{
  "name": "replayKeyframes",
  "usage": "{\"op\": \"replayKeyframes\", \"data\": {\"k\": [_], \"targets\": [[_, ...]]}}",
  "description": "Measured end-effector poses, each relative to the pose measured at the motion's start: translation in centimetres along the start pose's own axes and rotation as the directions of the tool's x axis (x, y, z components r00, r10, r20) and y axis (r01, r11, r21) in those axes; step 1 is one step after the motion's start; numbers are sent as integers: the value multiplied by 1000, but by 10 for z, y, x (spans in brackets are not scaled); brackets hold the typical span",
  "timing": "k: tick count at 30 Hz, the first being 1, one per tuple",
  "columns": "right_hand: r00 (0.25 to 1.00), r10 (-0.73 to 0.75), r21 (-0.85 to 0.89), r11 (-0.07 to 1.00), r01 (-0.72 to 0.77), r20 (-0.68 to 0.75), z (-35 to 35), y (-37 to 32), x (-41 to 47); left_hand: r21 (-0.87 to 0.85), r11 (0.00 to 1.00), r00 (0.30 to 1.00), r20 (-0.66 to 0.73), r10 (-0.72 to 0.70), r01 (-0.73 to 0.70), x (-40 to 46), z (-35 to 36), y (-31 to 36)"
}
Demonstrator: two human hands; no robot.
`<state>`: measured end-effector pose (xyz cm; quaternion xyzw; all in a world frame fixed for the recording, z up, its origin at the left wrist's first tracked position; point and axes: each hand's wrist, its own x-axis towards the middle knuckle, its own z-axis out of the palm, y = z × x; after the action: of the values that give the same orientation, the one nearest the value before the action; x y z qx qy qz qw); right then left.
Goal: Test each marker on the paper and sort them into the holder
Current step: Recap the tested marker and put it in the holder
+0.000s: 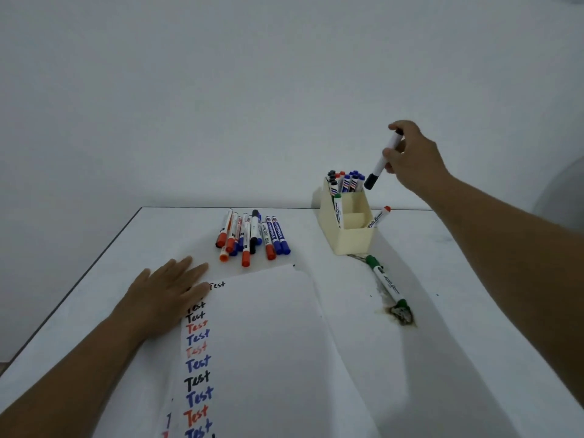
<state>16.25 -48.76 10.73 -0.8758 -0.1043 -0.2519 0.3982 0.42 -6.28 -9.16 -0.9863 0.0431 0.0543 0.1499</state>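
A black-capped marker (pixel 383 160) is pinched cap-down in the right hand (pixel 410 156) at right of centre — just above the cream holder (pixel 347 238). The paper (pixel 268 343), lower centre, is pressed by the flat, straight-fingered left hand (pixel 167 292) — loose markers (pixel 252 235) lie beyond on the worktop (pixel 442 311).

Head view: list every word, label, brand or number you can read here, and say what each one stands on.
"Test": handwritten again and again in black, red and blue down the left side of the paper, partly under the left hand.
Printing on the green marker lying on the table: too blurred to read.
Labels on the loose markers and on those in the holder: too small to read.
Black marker in the right hand: no legible text.
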Motion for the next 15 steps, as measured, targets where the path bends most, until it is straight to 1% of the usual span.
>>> {"op": "replayKeyframes", "data": {"k": [2, 4, 8, 10, 13, 15], "targets": [[999, -10, -22, 1000, 11, 46, 12, 4, -1, 7, 1000, 1000, -30, 4, -4, 2, 3, -1], [996, -21, -49, 999, 25, 86, 24, 9, -2, -32, 999, 998, -59, -3, 1, 3, 7, -2], [992, -23, -54, 998, 30, 122, 44, 16, -2, -52, 998, 994, -108, 18, -23, 7, 18, -8], [992, -5, -55, 998, 12, 127, 54, 18, -3, -32, 999, 992, -119, 35, -39, 10, 22, -12], [985, 53, -72, 997, -42, 161, 68, 23, -4, 41, 996, 991, -101, 86, -83, 14, 25, -15], [973, 92, -136, 989, -64, 212, 78, 27, -5, 59, 994, 990, -100, 96, -90, 15, 27, -17]]}}
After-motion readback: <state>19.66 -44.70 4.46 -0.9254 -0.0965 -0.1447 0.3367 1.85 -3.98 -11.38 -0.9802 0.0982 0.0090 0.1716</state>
